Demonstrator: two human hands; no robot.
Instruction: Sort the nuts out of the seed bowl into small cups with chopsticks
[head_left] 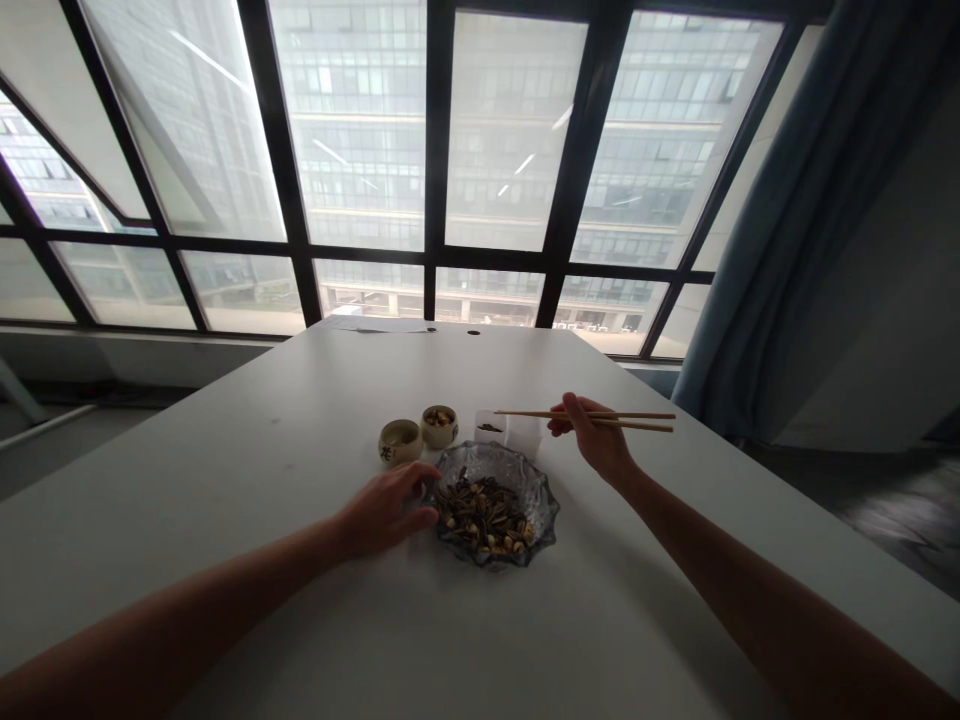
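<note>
A scalloped glass bowl (pixel 541 492) holds dark seeds (pixel 480 500) mixed with pale nuts. My left hand (pixel 390 508) touches the bowl's left rim, thumb and fingers apart. To the right, my right hand (pixel 592 435) grips a pair of wooden chopsticks (pixel 637 418), their tips pointing left above a clear square container (pixel 491 422) with some dark seeds inside. A second clear container (pixel 525 434) stands beside it, nearer that hand. Behind the bowl on the left are two small cups: one (pixel 400 442) looks empty, the other (pixel 439 427) has pale nuts in it.
The white table (pixel 315 410) stretches away to large dark-framed windows. Papers (pixel 379 324) lie at its far edge, near two small dark round spots. A blue curtain (pixel 757 260) hangs on the right.
</note>
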